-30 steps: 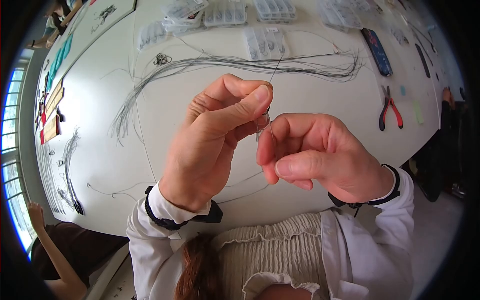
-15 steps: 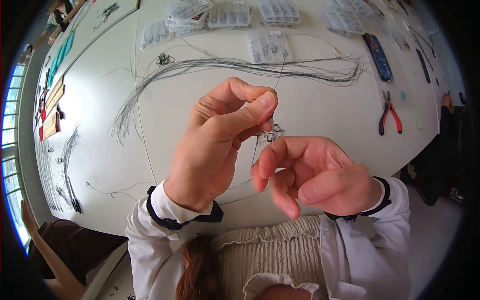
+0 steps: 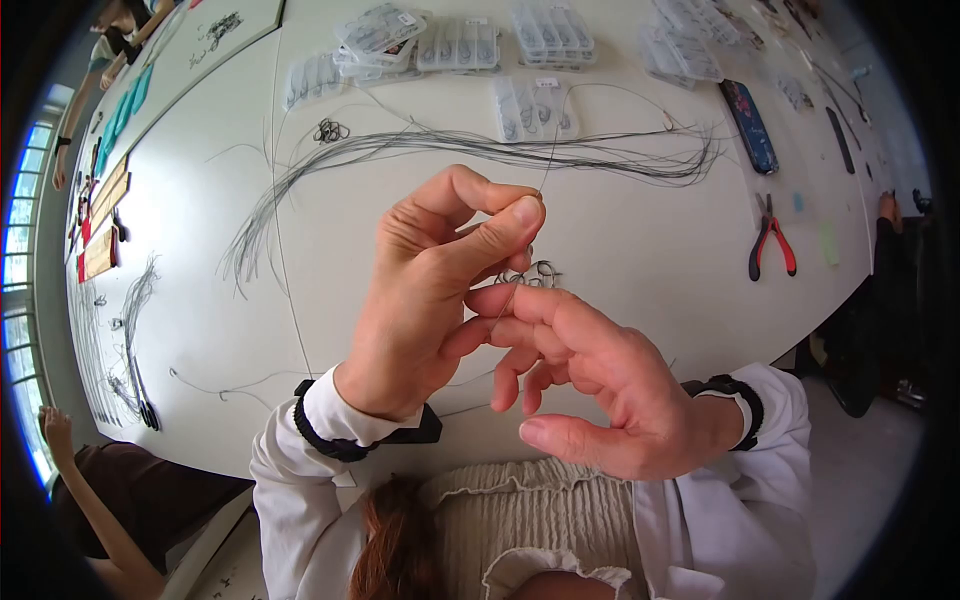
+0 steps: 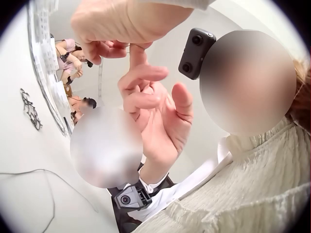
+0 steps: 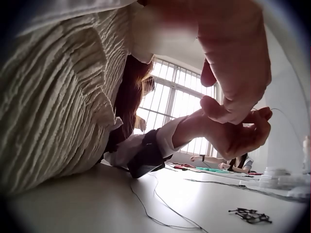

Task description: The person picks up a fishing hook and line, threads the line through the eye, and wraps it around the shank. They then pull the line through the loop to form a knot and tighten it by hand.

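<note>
My left hand [image 3: 425,285] pinches a thin dark line [image 3: 550,168] between thumb and index finger, above the table in the head view. One end of the line runs up from the pinch toward the far side; a lower stretch passes across the fingers of my right hand [image 3: 610,385]. That hand is just below and to the right, its index finger extended close to the left hand and its thumb apart. In the left wrist view the right index finger [image 4: 138,56] points up at the line. A small pile of dark metal pieces [image 5: 250,216] lies on the table behind the hands.
A long bundle of dark lines [image 3: 480,143] stretches across the table, beside another dark cluster [image 3: 330,130]. Clear compartment boxes [image 3: 535,110] holding hooks stand at the back. Red-handled pliers [image 3: 770,245] and a dark blue case [image 3: 748,128] lie right. Other people sit at left.
My right hand has swung down, then left under the left hand, its fingers straightening. The left hand keeps its pinch on the line. The dark metal pile has come into sight between the hands.
</note>
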Tool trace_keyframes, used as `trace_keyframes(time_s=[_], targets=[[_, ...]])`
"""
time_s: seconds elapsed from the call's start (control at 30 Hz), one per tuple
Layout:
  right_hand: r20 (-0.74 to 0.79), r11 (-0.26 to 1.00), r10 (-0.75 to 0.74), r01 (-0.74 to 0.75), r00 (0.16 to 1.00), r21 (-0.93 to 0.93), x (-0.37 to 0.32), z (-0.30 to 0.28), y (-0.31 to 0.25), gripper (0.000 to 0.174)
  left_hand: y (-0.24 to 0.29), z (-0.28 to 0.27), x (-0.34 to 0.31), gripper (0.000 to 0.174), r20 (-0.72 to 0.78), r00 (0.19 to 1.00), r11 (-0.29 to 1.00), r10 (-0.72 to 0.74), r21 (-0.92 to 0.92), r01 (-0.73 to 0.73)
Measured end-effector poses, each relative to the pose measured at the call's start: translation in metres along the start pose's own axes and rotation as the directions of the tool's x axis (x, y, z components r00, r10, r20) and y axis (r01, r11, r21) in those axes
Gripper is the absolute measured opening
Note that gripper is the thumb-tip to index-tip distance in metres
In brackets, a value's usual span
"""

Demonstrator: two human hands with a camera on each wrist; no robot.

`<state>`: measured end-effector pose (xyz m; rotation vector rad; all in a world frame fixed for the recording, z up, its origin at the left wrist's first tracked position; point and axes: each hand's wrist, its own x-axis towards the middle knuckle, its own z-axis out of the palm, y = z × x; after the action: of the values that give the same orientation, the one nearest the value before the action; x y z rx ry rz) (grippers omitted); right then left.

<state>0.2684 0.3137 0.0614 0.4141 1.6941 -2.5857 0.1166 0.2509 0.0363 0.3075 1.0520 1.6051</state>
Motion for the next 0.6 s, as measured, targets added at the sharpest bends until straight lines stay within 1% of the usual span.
trace_keyframes(time_s=[0.03, 0.07, 0.1, 0.13, 0.17, 0.23, 0.27, 0.3, 0.33, 0.37, 0.4, 0.43, 0.47, 0.5, 0.53, 0.57, 0.6], targets=[[-0.001, 1.000, 0.000, 0.000, 1.000, -0.001, 0.000, 0.000, 0.003, 0.066, 0.000, 0.000, 0.001, 0.009, 0.001, 1.000, 1.000, 0.009, 0.007, -0.009], [0.022, 0.923, -0.164, 0.162, 0.986, -0.349, -0.001, 0.000, 0.008, 0.071, 0.000, 0.000, 0.001, 0.009, 0.002, 1.000, 1.000, 0.008, 0.007, -0.008], [0.101, 0.705, -0.305, 0.296, 0.947, -0.645, -0.001, 0.000, 0.011, 0.076, -0.001, -0.001, 0.003, 0.009, -0.002, 0.998, 0.998, 0.062, 0.011, -0.062], [0.131, 0.618, -0.275, 0.280, 0.953, -0.735, -0.001, -0.002, 0.011, 0.083, -0.001, -0.001, 0.004, 0.009, -0.006, 0.993, 0.993, 0.116, 0.015, -0.116], [0.130, 0.616, -0.276, 0.279, 0.952, -0.737, -0.002, 0.000, 0.009, 0.083, 0.000, -0.001, 0.004, 0.009, -0.002, 0.993, 0.993, 0.117, 0.015, -0.117], [0.110, 0.447, -0.249, 0.215, 0.962, -0.868, -0.004, 0.006, 0.003, 0.087, 0.002, -0.003, 0.004, 0.009, 0.002, 0.998, 0.998, 0.056, -0.015, -0.056], [0.110, 0.446, -0.249, 0.215, 0.962, -0.869, -0.003, 0.005, 0.003, 0.087, 0.001, -0.004, 0.004, 0.009, 0.002, 0.998, 0.998, 0.057, -0.016, -0.057], [0.149, 0.713, -0.247, 0.284, 0.957, -0.641, -0.002, 0.002, 0.005, 0.090, -0.001, -0.005, 0.005, 0.008, 0.010, 0.998, 0.998, 0.058, -0.021, -0.057], [0.185, 0.891, -0.258, 0.308, 0.948, -0.333, -0.002, 0.000, 0.007, 0.093, -0.002, -0.005, 0.005, 0.008, 0.019, 0.998, 0.998, 0.057, -0.026, -0.057], [0.184, 0.891, -0.258, 0.307, 0.948, -0.333, -0.002, 0.000, 0.010, 0.093, -0.001, -0.006, 0.005, 0.008, 0.020, 0.998, 0.998, 0.057, -0.026, -0.056], [0.167, 0.976, -0.218, 0.220, 0.962, 0.005, -0.002, 0.001, 0.013, 0.095, -0.001, -0.006, 0.005, 0.008, 0.017, 0.997, 0.997, 0.074, -0.015, -0.074], [0.165, 0.933, -0.173, 0.108, 0.971, 0.343, -0.003, 0.001, 0.015, 0.097, 0.000, -0.007, 0.006, 0.009, 0.015, 0.996, 0.996, 0.092, -0.004, -0.092], [0.164, 0.934, -0.173, 0.109, 0.971, 0.341, -0.002, 0.001, 0.015, 0.097, 0.000, -0.005, 0.006, 0.009, 0.017, 0.996, 0.996, 0.093, -0.005, -0.093], [0.159, 0.971, -0.194, 0.167, 0.968, 0.170, -0.002, 0.001, 0.016, 0.098, 0.001, -0.003, 0.005, 0.008, -0.012, 0.998, 0.996, 0.065, 0.054, -0.065], [0.158, 0.976, -0.213, 0.217, 0.964, -0.007, -0.003, 0.001, 0.016, 0.099, 0.002, -0.002, 0.005, 0.008, -0.043, 0.998, 0.993, 0.040, 0.111, -0.035], [0.155, 0.976, -0.213, 0.217, 0.965, -0.009, -0.003, 0.002, 0.017, 0.099, 0.000, -0.002, 0.005, 0.008, -0.040, 0.998, 0.993, 0.038, 0.110, -0.033], [0.118, 0.861, -0.180, 0.214, 0.977, -0.462, -0.003, 0.004, 0.018, 0.099, -0.002, -0.004, 0.007, 0.008, -0.030, 0.999, 0.994, 0.045, 0.102, -0.041]])
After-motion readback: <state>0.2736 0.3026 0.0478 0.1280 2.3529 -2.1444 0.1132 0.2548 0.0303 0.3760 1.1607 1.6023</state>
